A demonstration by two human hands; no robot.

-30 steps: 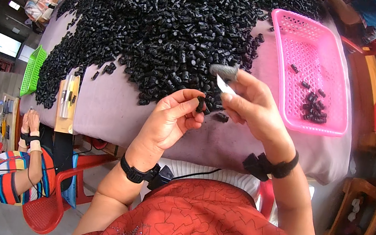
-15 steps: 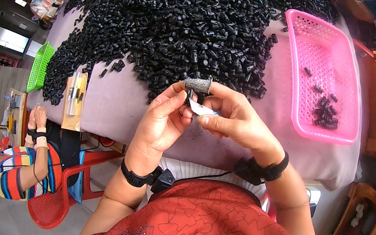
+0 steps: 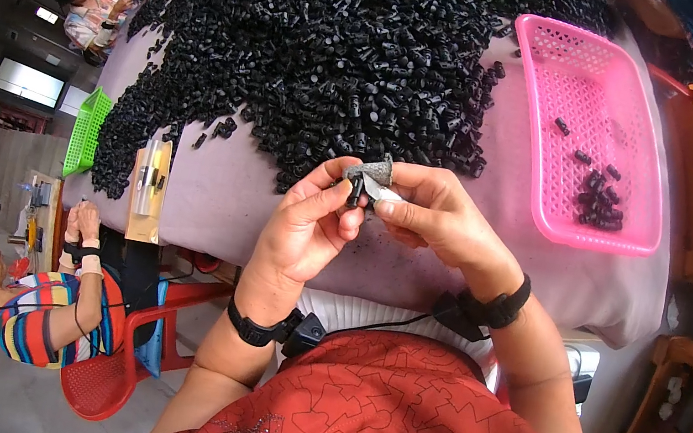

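With left hand [image 3: 300, 225], pinches a black part [image 3: 356, 192]; with right hand [image 3: 447, 223], grips a white blade [image 3: 384, 193] just beside it. Holds both above the surface [image 3: 406, 273], near the pile [image 3: 328, 56].

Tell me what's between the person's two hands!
Between the left hand and the right hand, the head view shows a small black piece, held by the left, and a pale blade, held by the right.
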